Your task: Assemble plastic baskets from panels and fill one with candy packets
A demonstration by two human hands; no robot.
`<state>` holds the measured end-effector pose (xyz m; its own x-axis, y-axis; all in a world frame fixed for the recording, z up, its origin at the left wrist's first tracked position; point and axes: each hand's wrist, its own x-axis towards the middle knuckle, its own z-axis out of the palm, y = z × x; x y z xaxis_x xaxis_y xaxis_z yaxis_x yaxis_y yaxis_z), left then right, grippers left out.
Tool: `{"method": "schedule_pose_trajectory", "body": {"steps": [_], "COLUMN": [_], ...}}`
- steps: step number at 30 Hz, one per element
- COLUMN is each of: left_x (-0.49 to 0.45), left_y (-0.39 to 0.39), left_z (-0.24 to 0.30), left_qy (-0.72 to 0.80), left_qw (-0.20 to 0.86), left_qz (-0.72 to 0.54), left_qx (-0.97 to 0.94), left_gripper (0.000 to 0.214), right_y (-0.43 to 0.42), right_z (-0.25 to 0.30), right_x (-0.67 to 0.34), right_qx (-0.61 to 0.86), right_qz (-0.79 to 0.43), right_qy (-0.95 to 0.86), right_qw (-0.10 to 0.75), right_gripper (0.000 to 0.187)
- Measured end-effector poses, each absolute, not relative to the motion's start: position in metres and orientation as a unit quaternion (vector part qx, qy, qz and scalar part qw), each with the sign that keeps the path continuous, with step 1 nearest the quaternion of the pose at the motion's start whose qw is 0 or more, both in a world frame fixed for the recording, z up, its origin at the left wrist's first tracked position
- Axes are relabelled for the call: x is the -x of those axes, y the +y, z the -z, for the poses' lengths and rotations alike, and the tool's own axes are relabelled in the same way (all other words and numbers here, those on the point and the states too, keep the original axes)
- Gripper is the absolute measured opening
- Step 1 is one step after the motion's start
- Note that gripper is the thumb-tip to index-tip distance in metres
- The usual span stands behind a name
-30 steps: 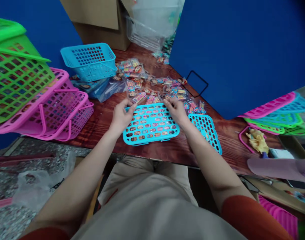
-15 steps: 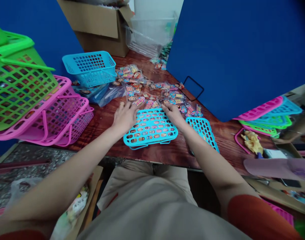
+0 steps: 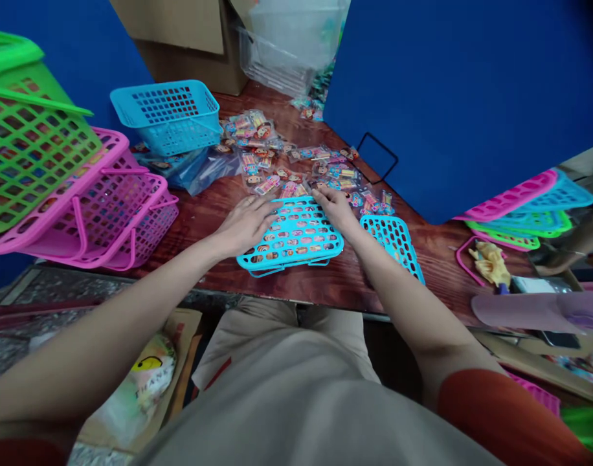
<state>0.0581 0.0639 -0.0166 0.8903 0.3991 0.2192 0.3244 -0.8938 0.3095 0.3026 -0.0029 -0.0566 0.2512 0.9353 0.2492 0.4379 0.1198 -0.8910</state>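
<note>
Green plastic baskets (image 3: 29, 149) lean on a pink basket stack (image 3: 126, 220) at the far left of my feed, and a sky-blue basket (image 3: 165, 120) sits on the reddish wooden table (image 3: 325, 285) beside a clear plastic bag (image 3: 204, 171). My left hand (image 3: 245, 225) lies open and flat, fingers spread, on the left side of a turquoise grid panel (image 3: 296, 236), closing on nothing. That panel sits near the table's front edge, just below scattered printed packets (image 3: 267, 184). My right hand (image 3: 336, 210) rests its narrowly curled fingertips on the panel's upper right edge; I cannot tell whether they hook the rim. Even, light pressure from both sides suits this hold, keeping the panel square. Small round cartoon faces fill its holes in tidy rows. Further right lie a second turquoise panel (image 3: 393, 243), with no faces that I can make out, then stacked coloured basket rims (image 3: 514, 207) and yellow gloves (image 3: 491, 264).
</note>
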Motion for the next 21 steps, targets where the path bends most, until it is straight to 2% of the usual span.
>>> {"method": "schedule_pose_trajectory", "body": {"steps": [3, 7, 10, 17, 21], "left_x": [-0.057, -0.057, -0.057, -0.056, -0.053], "left_y": [0.062, 0.060, 0.060, 0.062, 0.062], "left_z": [0.018, 0.016, 0.015, 0.018, 0.021], "left_qy": [0.217, 0.222, 0.214, 0.165, 0.125], "left_qw": [0.136, 0.125, 0.115, 0.141, 0.157], "left_qz": [-0.135, -0.111, -0.104, -0.146, -0.282], "left_qx": [-0.957, -0.961, -0.964, -0.965, -0.938], "left_gripper": [0.047, 0.046, 0.046, 0.043, 0.034], "right_y": [-0.008, -0.019, -0.032, -0.075, -0.087], "right_z": [0.053, 0.037, 0.027, 0.021, 0.020], "right_x": [-0.302, -0.296, -0.291, -0.294, -0.299], "right_qx": [0.625, 0.632, 0.562, 0.512, 0.473], "right_qz": [-0.176, 0.008, 0.021, -0.048, -0.046], "right_qy": [-0.589, -0.679, -0.771, -0.835, -0.868], "right_qw": [0.481, 0.374, 0.299, 0.194, 0.146], "right_gripper": [0.035, 0.026, 0.029, 0.060, 0.090]}}
